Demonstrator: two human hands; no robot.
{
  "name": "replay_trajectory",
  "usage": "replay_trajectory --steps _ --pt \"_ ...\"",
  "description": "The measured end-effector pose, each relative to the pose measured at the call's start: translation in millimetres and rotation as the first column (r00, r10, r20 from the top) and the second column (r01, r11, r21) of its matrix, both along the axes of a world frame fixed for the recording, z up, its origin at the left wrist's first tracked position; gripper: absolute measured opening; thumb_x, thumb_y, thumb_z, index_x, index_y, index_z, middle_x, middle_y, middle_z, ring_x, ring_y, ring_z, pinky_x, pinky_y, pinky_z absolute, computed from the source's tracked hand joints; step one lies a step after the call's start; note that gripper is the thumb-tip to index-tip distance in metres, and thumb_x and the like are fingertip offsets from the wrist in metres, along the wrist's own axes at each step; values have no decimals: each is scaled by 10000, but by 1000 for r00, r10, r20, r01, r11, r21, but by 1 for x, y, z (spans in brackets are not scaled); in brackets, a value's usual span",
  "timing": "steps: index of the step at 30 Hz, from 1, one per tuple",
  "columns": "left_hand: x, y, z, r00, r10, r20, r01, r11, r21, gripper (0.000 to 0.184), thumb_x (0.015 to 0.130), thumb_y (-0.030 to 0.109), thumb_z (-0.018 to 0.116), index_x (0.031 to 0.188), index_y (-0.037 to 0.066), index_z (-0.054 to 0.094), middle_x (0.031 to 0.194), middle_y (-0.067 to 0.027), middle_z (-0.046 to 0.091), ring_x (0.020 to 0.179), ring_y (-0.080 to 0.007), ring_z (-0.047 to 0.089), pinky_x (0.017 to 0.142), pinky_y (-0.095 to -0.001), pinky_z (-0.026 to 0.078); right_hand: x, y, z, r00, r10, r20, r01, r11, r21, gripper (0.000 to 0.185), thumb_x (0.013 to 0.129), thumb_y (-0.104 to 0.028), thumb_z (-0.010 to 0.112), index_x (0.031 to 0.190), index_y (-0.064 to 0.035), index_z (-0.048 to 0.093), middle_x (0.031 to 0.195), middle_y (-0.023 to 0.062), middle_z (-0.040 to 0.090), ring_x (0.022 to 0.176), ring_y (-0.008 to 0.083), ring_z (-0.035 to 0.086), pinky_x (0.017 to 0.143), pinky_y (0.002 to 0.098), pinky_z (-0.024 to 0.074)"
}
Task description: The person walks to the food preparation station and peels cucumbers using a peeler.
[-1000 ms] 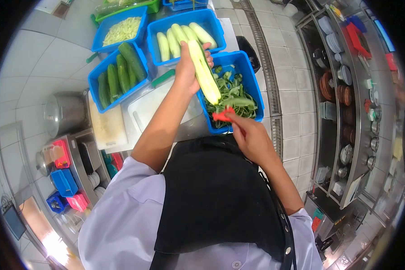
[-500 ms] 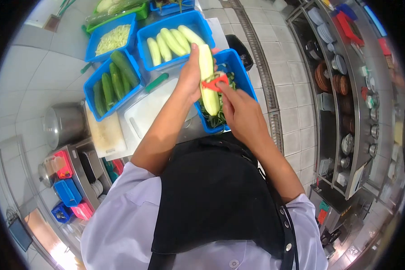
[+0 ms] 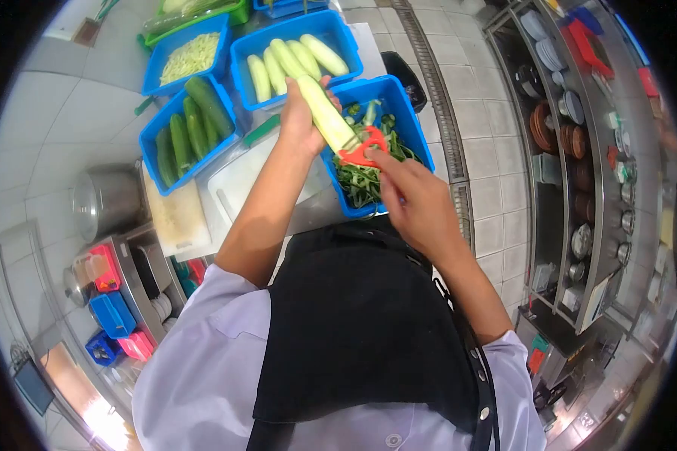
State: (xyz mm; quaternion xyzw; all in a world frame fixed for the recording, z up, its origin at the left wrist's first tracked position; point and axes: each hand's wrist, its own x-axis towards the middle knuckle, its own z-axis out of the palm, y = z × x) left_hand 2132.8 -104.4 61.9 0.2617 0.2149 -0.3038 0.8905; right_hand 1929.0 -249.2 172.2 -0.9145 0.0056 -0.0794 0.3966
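- Left hand (image 3: 301, 124) clamps round a long pale vegetable (image 3: 325, 113), whose near end lies over the peelings bin (image 3: 384, 88)
- Right hand (image 3: 427, 207) closes on a red peeler (image 3: 359, 156) at that end
- Peelings bin sits at the table's (image 3: 305, 214) near right corner
- White board (image 3: 241, 171) lies left of it, green handle (image 3: 262, 131) by its far edge
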Motion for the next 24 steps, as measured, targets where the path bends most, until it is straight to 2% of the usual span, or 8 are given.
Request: replay_trajectory --steps 2,9,11,15,17,19,21,24 --pt "-1 -5 -1 1000 10 1 -10 999 37 748 1106 630 261 1225 -35 583 828 -73 527 722 -195 519 668 -327 528 0 8 -6 999 43 0 -43 990 -137 426 912 -108 704 1334 -160 668 844 128 612 715 359 671 604 466 546" --pt "7 13 4 988 152 33 -156 972 174 740 1106 624 275 1192 -35 599 854 -68 540 735 -203 534 692 -332 545 -35 -16 -37 988 -17 -153 -28 957 -288 402 927 -95 701 1324 -154 678 837 124 621 706 360 665 613 468 546" --pt "8 16 5 994 94 61 -103 981 162 737 1106 622 288 1207 -38 598 869 -66 548 739 -199 538 694 -332 547 -36 -20 -31 992 -22 -127 12 997 -79 363 960 -71 672 1319 -121 684 848 144 636 696 354 659 637 450 536" --pt "-9 1 11 972 -112 208 89 989 119 740 1102 621 336 1267 -53 592 865 -54 553 741 -176 541 695 -324 548 -9 -15 -8 997 -22 -71 25 999 43 330 991 -54 633 1318 -79 678 911 180 683 734 362 676 676 434 530" --pt "-28 -14 22 947 -187 261 145 974 175 722 1100 616 363 1300 -38 593 896 -61 593 776 -164 580 701 -314 551 10 -11 -4 992 -108 73 85 962 260 320 1003 -64 621 1319 -54 669 971 214 711 799 373 701 712 430 533" --pt "-47 -29 36 900 -286 329 154 914 375 704 1090 624 401 1147 -17 688 873 -78 660 730 -160 619 679 -322 552 26 -12 17 989 -145 31 134 965 227 313 1011 -73 613 1319 -50 667 989 224 718 822 378 705 724 429 536" --pt "-57 -33 37 905 -327 273 204 895 397 683 1086 619 421 1071 1 711 885 -96 703 723 -171 662 677 -323 556 37 -15 20 985 -174 -8 172 965 201 307 1018 -83 606 1318 -46 666 1008 233 725 844 383 709 736 428 539" --pt "-64 -37 41 877 -350 330 195 885 422 681 1078 629 437 989 10 707 822 -101 702 693 -181 676 650 -324 550 46 -17 16 979 -194 69 181 969 167 305 1027 -98 596 1319 -43 663 986 241 721 824 388 706 735 436 537"
